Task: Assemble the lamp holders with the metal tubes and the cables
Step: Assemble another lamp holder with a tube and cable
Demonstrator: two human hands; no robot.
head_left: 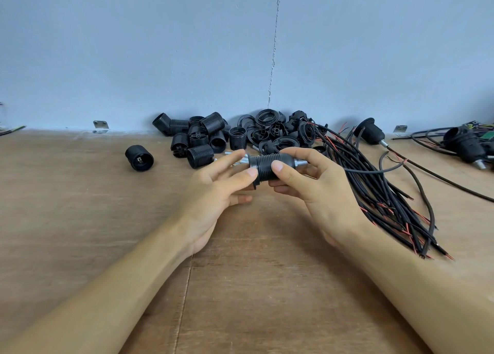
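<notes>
Black lamp holder (264,164) with metal tube (300,163) already in, held over the desk (107,220), right hand (315,190) fingers clamped round it, left hand (219,190) pinching its rim; wired holder (371,133) finished at right, loose holders (197,139) and cables (374,193) remaining.

light soft, even, moderately bright | shadows faint on table (256,212) at centre | wide-angle stretch toward lower corners | far right edge slightly blurred

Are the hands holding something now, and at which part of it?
Yes, one black lamp holder. The right hand pinches its ribbed body near the metal tube; the left hand pinches its flanged left end.
</notes>
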